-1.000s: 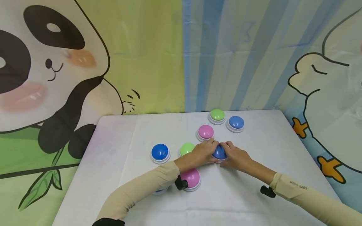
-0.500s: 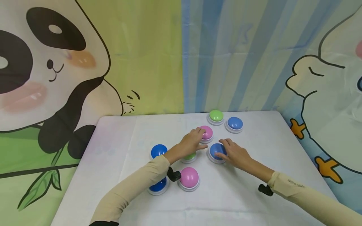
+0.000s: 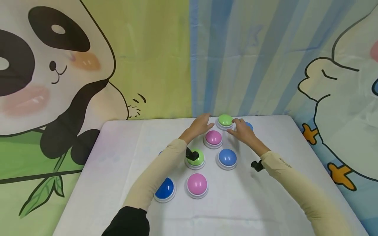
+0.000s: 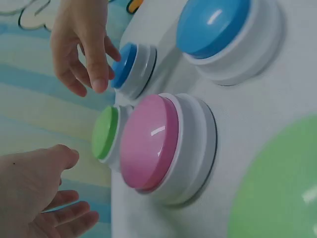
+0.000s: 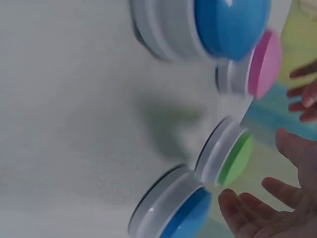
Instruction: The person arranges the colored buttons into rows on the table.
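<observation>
A green push button (image 3: 225, 120) on a white round base stands at the back of the table, between my two hands. My left hand (image 3: 199, 125) hovers to its left, fingers apart and holding nothing, as the left wrist view also shows. On the other side my right hand (image 3: 242, 131) reaches in with fingers spread, its fingertips right by the green button's rim. Behind that hand a blue button (image 3: 249, 125) is partly hidden. Just in front of the green one sits a pink button (image 3: 213, 138).
Nearer on the white table (image 3: 236, 209) stand a blue button (image 3: 227, 158), a second green button (image 3: 197, 159), a pink button (image 3: 197, 184) and a dark blue button (image 3: 165, 188). My left sleeve nearly covers another one. Printed curtains (image 3: 159, 59) rise behind the table's far edge.
Both hands first held the middle blue button, then let go of it. They have moved to the back of the table, one on each side of the far green button.
</observation>
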`<state>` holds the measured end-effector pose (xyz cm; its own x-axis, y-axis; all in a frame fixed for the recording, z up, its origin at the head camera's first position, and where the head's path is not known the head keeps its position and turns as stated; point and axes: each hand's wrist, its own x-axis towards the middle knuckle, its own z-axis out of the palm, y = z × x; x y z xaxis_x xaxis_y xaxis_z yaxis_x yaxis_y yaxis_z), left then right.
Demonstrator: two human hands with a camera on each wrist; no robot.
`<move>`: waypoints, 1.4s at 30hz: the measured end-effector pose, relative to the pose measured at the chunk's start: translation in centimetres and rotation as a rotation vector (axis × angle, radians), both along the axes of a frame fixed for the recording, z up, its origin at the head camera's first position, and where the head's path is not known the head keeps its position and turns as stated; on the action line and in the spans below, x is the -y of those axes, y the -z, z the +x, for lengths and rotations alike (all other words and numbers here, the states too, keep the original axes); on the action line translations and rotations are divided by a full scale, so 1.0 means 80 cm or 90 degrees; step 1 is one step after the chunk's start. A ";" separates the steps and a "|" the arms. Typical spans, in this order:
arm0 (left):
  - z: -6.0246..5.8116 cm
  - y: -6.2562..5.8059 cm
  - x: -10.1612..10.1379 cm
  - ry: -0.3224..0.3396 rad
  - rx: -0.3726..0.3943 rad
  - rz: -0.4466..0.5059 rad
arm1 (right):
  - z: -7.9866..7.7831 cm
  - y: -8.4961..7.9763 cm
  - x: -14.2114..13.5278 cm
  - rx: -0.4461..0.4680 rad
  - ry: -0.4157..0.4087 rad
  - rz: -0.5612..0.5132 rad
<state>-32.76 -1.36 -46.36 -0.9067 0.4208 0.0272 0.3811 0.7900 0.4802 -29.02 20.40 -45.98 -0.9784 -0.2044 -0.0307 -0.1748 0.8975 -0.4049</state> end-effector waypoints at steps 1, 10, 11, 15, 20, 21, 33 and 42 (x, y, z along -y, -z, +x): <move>-0.006 0.004 -0.006 -0.009 0.023 0.009 | -0.011 0.004 0.000 -0.002 0.006 -0.005; -0.022 0.025 -0.046 0.006 0.125 0.077 | -0.059 0.033 0.008 0.025 0.050 0.037; -0.022 0.023 -0.047 0.018 0.123 0.084 | -0.061 0.034 0.009 0.025 0.050 0.047; -0.023 0.018 -0.048 0.061 0.135 0.085 | -0.067 0.034 0.009 0.017 0.052 0.065; -0.024 0.021 -0.044 0.071 0.198 0.069 | -0.070 0.033 0.010 0.039 0.051 0.041; -0.024 0.021 -0.043 0.068 0.205 0.068 | -0.070 0.033 0.011 0.044 0.047 0.033; -0.024 0.031 -0.042 0.045 0.241 0.124 | -0.073 0.044 0.013 0.026 0.025 -0.016; -0.031 0.036 -0.047 0.019 0.201 0.149 | -0.069 0.042 0.014 0.032 0.055 -0.072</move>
